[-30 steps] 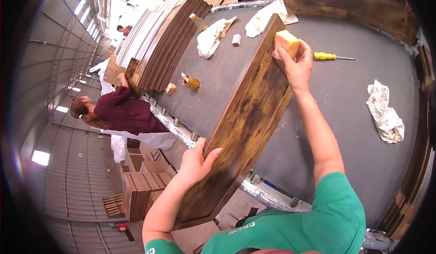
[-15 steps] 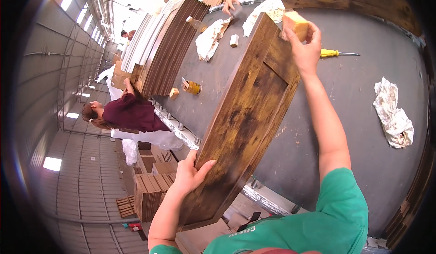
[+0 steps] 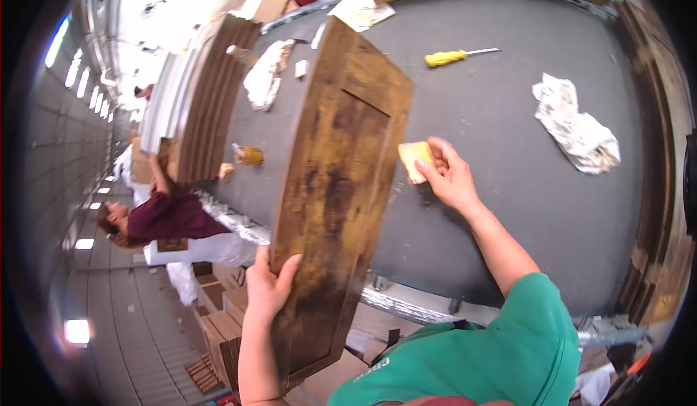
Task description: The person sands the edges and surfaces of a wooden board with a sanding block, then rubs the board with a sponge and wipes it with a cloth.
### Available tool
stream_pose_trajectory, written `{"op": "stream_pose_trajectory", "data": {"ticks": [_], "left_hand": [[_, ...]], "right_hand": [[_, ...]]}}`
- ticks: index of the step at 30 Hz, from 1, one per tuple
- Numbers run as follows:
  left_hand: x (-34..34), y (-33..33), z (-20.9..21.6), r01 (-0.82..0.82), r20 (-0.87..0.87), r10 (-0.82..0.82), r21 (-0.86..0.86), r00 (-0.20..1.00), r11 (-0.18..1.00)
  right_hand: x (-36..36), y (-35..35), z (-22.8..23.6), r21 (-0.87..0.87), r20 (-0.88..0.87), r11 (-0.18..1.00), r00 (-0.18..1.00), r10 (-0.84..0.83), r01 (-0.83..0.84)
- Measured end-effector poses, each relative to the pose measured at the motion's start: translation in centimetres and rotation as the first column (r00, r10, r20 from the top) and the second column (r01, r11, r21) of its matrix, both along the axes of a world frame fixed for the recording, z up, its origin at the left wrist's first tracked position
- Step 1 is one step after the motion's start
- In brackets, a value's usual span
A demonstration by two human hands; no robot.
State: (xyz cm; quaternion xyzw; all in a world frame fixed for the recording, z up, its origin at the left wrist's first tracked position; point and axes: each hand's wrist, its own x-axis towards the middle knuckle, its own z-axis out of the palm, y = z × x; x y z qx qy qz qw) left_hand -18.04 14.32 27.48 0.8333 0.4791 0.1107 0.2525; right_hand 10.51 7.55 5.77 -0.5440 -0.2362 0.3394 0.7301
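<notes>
A brown, wood-grained panel (image 3: 330,181) with a raised frame stands tilted across the near edge of the dark work table (image 3: 479,210). My left hand (image 3: 267,283) grips its left edge near the lower end, thumb on the face and fingers behind. To the right of the panel, my right hand (image 3: 451,177) pinches a yellow sponge block (image 3: 415,161) between thumb and fingers, apart from the panel. A yellow-handled screwdriver (image 3: 446,58) lies beyond that hand, and a stained white cloth (image 3: 576,126) lies crumpled farther right.
Left of the panel are a small yellow can (image 3: 250,156), another stained rag (image 3: 267,76) and a white block (image 3: 301,69). Stacked boards (image 3: 218,94) rise at the far left. A person in a maroon shirt (image 3: 170,216) works there. More panels (image 3: 650,188) line the right edge.
My right hand has drawn the sponge back from the panel's far top corner, down to beside its right edge. The left hand keeps its grip. The whole view has shifted rightward.
</notes>
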Motion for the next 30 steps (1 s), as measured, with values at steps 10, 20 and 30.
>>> {"op": "stream_pose_trajectory", "data": {"ticks": [10, 20, 30], "left_hand": [[-0.9, 0.7, -0.3, 0.028, -0.119, -0.012, 0.129, 0.993, 0.991], [-0.9, 0.5, 0.1, 0.078, -0.223, -0.050, 0.118, 0.973, 0.990], [-0.1, 0.8, 0.1, 0.155, -0.331, -0.119, 0.085, 0.936, 0.984]], "right_hand": [[18.3, -12.5, -3.1, -0.261, 0.953, 0.670, 0.297, 0.064, 0.695], [18.6, -3.0, 3.1, 0.031, 0.733, 0.839, 0.558, -0.389, 0.544], [5.3, 18.1, 8.6, 0.239, 0.417, 0.887, 0.784, -0.461, 0.395]]}}
